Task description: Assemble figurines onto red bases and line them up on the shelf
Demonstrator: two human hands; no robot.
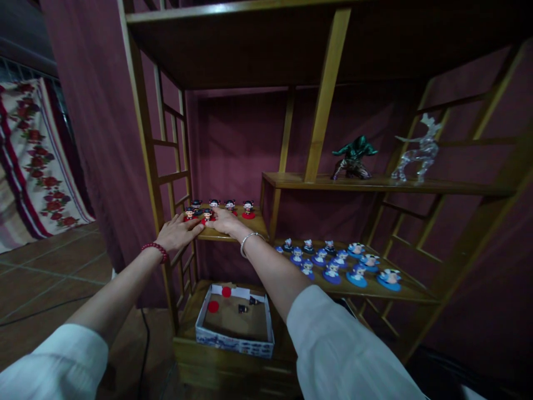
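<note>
Small black-haired figurines on red bases stand on the left middle shelf (220, 236). My left hand (177, 232) reaches in from the left, thumb and fingers closed about the base of the front-left figurine (190, 212). Beside it, my right hand (227, 222) has its fingers on the front figurine (207, 214) next to that one. Both figurines are upright, their bases partly covered by my fingers. Behind them stand a dark-hatted figurine (196, 204) and two girl figurines (214, 204) (230, 205). A further red-based figurine (248, 208) stands to the right of my right hand.
Below, an open box (237, 349) contains red discs (213, 306) and dark figurine pieces (243, 309). Several blue-based figurines (332, 271) fill the lower right shelf. A green crouching statue (356, 156) and clear deer (420, 151) stand above. A wooden upright (144, 122) borders the left.
</note>
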